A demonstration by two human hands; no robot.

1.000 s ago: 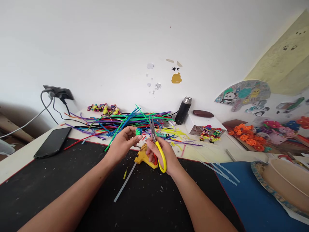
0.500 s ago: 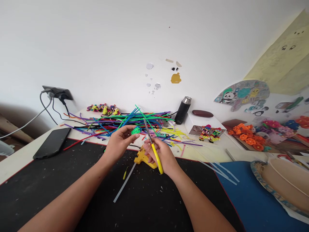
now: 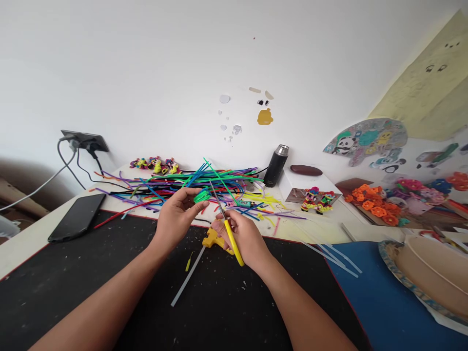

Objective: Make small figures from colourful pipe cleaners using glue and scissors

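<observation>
My left hand (image 3: 175, 214) pinches a small coiled green pipe-cleaner piece (image 3: 202, 196) between thumb and fingers. In my right hand (image 3: 244, 236) is a pair of scissors (image 3: 233, 239) with yellow handles, its metal blades pointing up and leftward, close beside the green piece. Whether the blades touch it I cannot tell. Under my right hand a yellow glue gun (image 3: 211, 237) lies on the black mat (image 3: 146, 302), partly hidden, with a clear glue stick (image 3: 188, 275) sticking out toward me. Left of that stick is a small yellow-green piece (image 3: 188, 262).
A heap of coloured pipe cleaners (image 3: 175, 181) spreads behind my hands. A black thermos (image 3: 277, 165) stands by a white box (image 3: 298, 183). A phone (image 3: 76, 218) lies at the left, several loose glue sticks (image 3: 338, 261) at the right, near a straw hat (image 3: 435, 273).
The scissors have moved slightly left, their blades now tilting more toward the green piece. My left hand has shifted a little left and keeps its pinch.
</observation>
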